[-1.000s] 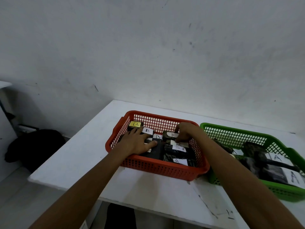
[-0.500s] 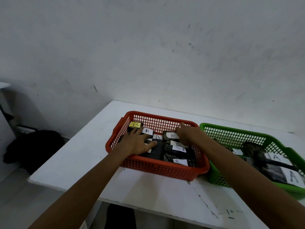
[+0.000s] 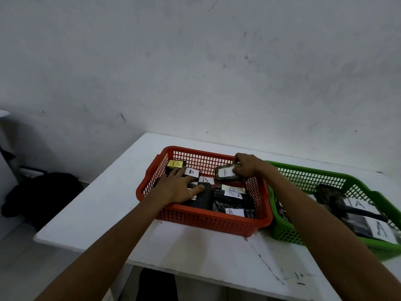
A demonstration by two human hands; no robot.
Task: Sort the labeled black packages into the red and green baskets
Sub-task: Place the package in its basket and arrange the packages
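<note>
Grey wall behind, white desk [image 3: 195,246] across lower frame. I see B-labeled package [image 3: 225,173] raised above far right corner of red basket [image 3: 206,222]. Right grip [image 3: 247,166] pinches it at one end, fingers curled. Left grip [image 3: 176,189] lies flat, fingers straight, pressing on B packages [image 3: 230,200] at basket's left. Green basket [image 3: 325,177], lower right, holds A packages [image 3: 378,230]. My worries: end pinch looks shallow, package may twist out. Drift right drops B among A. Crowded pile may shift.

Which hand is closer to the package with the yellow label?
Left. The left hand rests just in front of the yellow-labelled package; the right hand holds another B package across the red basket.
</note>
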